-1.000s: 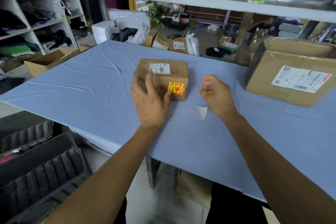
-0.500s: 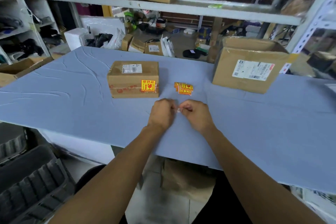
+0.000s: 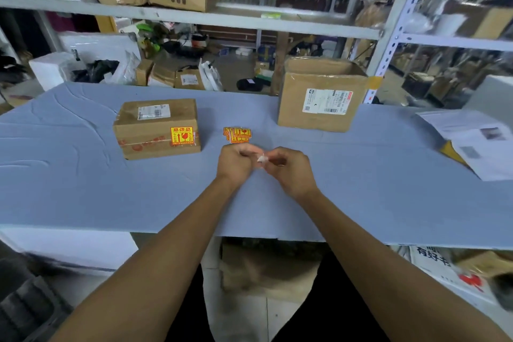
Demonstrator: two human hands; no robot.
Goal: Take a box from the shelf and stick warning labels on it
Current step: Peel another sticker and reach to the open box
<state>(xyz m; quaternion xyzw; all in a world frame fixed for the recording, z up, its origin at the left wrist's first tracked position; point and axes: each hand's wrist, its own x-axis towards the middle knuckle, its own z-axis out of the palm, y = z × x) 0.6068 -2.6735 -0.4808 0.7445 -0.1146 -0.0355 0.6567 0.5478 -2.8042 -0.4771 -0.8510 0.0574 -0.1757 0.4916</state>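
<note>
Two hands, left hand (image 3: 236,162) and right hand (image 3: 288,169), have come off the small box (image 3: 158,128) to pinch one white scrap (image 3: 262,159) between them, likely peeled backing; box at ten o'clock, one warning label (image 3: 181,135) facing us, long axis nine-to-three, spare labels (image 3: 237,134) at twelve.

Head camera looks forward and down, close over the table (image 3: 83,197), edges perhaps distorted
</note>
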